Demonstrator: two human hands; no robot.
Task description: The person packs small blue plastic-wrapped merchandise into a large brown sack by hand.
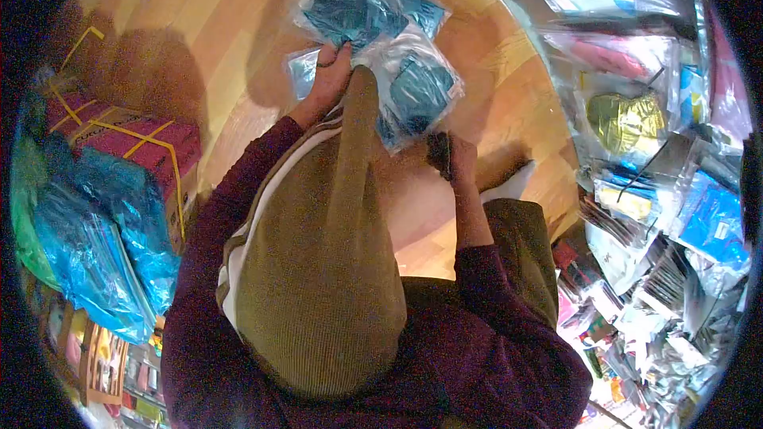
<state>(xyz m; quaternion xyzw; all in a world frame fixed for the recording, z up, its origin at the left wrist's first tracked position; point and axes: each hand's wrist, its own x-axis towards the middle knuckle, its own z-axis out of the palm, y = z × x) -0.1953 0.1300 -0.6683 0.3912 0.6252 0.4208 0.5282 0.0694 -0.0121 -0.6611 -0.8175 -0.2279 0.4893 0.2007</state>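
Note:
Several clear plastic packets with teal, folded contents lie together on the wooden floor in front of me. My left hand (pixel 331 78) is closed at the near edge of the upper packet (pixel 343 9), thumb and fingers pinching its plastic. Just to the right, a second teal packet (pixel 420 89) overlaps the pile. My right hand (pixel 462 160) is wrapped round a small dark object (pixel 439 154), whose kind I cannot tell, close below that packet. My raised knee in brown ribbed trousers (pixel 318 270) stands between my arms.
A red carton (pixel 127 131) with yellow straps is on the left, behind blue plastic bags (pixel 99 230). On the right lie many plastic-wrapped packets, including a gold one (pixel 626 121) and a blue one (pixel 715 214). My bare foot rests near the right hand.

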